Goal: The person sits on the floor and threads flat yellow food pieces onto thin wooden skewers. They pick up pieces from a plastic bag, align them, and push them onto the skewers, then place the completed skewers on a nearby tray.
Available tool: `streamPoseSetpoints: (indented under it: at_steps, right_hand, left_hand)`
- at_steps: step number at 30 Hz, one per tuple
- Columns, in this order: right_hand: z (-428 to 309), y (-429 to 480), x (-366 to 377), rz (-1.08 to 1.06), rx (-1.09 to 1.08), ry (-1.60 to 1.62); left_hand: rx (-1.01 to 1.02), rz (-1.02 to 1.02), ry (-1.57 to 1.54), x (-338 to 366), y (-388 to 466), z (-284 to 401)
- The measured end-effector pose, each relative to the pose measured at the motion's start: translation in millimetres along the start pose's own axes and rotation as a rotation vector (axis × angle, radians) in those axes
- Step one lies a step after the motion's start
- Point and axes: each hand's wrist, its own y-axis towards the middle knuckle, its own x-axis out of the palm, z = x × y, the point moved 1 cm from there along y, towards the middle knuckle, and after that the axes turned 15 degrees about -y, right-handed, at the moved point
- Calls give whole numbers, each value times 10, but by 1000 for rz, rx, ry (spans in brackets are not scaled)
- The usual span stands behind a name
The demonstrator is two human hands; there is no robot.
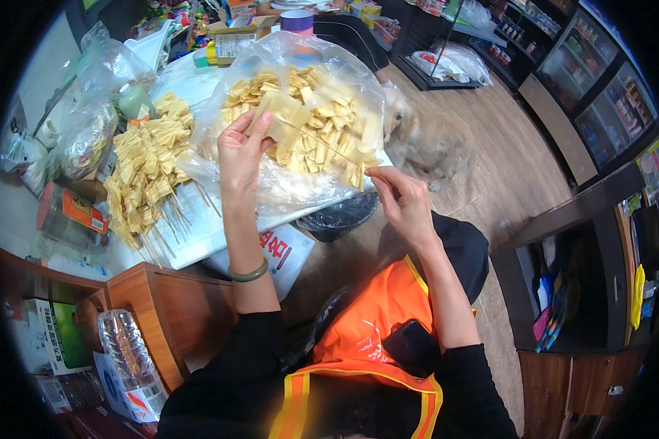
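My left hand point(241, 142), with a green bangle on the wrist, pinches a flat piece of tofu skin point(285, 116) over a large clear plastic bag point(211, 123). Folded tofu skin pieces point(321, 145) fill the bag. A thin wooden skewer point(327, 145) runs from the pinched piece toward my right hand point(403, 200). The right fingertips hold the skewer's near end, where a bunched piece of tofu skin point(354, 174) sits. Left of the bag, loaded tofu skin skewers point(148, 164) lie in a pile, with their bare sticks toward me.
The white table point(197, 241) ends just in front of me. A dog point(434, 137) is on the floor beyond its right corner, and a black-lined bin point(340, 217) stands below the edge. A plastic jar point(68, 214) is at left. Another person's leg point(351, 41) shows behind the table.
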Motion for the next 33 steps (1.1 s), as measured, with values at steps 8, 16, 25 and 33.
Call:
streamPoseSetpoints:
  at_steps: [8,16,25,33]
  right_hand:
    - [36,-26,18,-12,3,7]
    - [70,-15,31,-7,-9,16]
    - [49,-29,67,37,-38,-26]
    - [85,-51,41,39,-25,-91]
  left_hand:
    - [-137,-151,-98,-35,0,-68]
    - [-24,-5,-68,61,-29,-82]
    - [422,14,380,270,-89,-91]
    - [613,-102,592,359,-144,-68]
